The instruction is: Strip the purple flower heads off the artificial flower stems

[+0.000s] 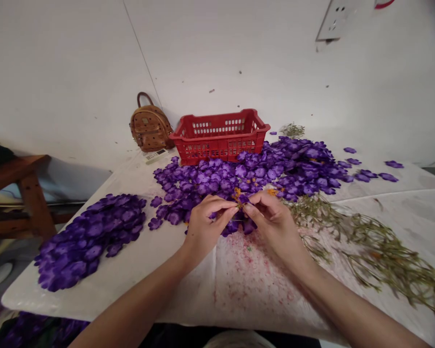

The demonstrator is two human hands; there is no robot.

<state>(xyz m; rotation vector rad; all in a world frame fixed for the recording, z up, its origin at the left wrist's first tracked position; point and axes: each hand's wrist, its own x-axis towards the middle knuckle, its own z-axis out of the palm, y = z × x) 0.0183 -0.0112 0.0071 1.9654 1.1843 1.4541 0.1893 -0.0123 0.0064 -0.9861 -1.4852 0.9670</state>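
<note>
My left hand is closed in a pinch, thumb and forefinger on a thin greenish artificial flower stem with small orange-yellow tips. Close beside it, my right hand pinches a purple fabric flower at the same spot; the fingers partly hide both pieces. Beneath and beyond my hands spreads a loose heap of purple flower pieces, with some orange bits among them. Green-brown plastic stems lie in a bunch to the right of my right hand.
A red plastic basket stands behind the heap, beside a small brown backpack and a calculator-like device. A stacked pile of purple flowers lies left on the covered table. A wooden frame stands beyond the left edge.
</note>
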